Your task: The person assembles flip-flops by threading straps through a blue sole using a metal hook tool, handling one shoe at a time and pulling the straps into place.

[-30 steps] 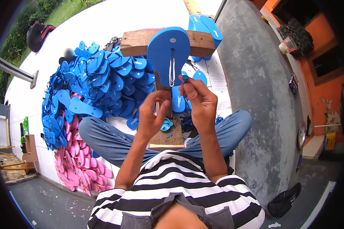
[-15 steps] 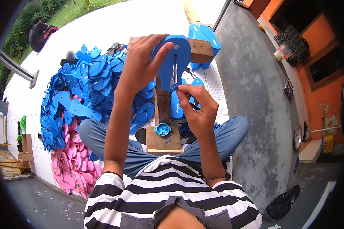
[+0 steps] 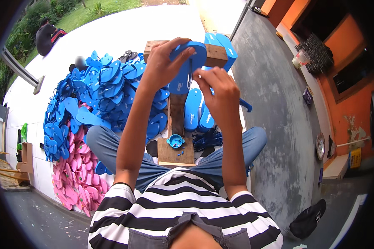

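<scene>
My left hand (image 3: 166, 62) is closed round the upper edge of a blue flip-flop sole (image 3: 180, 81), thumb on its near face. The sole stands upright against a wooden crossbar (image 3: 215, 54). A thin metal loop (image 3: 190, 79) sticks out of its slot. My right hand (image 3: 218, 85) is pinched close beside the loop. A blue flip-flop strap (image 3: 246, 105) shows behind the right wrist and appears to run from these fingers; the fingertips hide its end. Below, a small blue cup (image 3: 175, 141) rests on a wooden board (image 3: 174, 155).
A big heap of blue flip-flops (image 3: 108, 87) lies on the left, with pink ones (image 3: 77, 178) nearer me. Blue soles (image 3: 192, 110) and a bundle of dark blue straps (image 3: 207, 140) lie by the post. A person (image 3: 47, 37) sits far left. A grey ledge (image 3: 274, 137) runs along the right.
My right hand has moved up and slightly right, from the loop's lower end to beside it. A blue strap now shows past the wrist. The sole has tilted and shifted slightly.
</scene>
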{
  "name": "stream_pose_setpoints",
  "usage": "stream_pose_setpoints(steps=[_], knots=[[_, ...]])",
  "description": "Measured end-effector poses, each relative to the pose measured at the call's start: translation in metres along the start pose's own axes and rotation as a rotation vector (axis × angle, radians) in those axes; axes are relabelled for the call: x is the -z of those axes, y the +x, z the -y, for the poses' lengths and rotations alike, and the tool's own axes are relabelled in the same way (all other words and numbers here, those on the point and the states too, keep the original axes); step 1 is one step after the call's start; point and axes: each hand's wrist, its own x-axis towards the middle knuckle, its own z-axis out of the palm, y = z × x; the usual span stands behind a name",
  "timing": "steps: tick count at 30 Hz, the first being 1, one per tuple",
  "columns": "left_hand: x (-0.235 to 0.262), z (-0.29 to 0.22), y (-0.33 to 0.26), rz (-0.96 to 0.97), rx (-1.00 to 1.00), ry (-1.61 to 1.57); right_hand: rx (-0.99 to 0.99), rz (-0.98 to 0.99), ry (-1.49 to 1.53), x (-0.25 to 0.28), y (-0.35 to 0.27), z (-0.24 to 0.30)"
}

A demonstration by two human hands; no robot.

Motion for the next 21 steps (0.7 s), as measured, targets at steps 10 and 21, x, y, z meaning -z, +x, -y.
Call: stream_pose_setpoints(steps=[10, 21], knots=[[-0.009, -0.027, -0.032, -0.039, 0.086, -0.156, -0.383, 0.112, 0.873, -0.036, 0.005, -0.031], [-0.022, -0.046, -0.082, -0.274, 0.199, -0.306, -0.419, -0.151, 0.774, -0.041, -0.028, 0.016]])
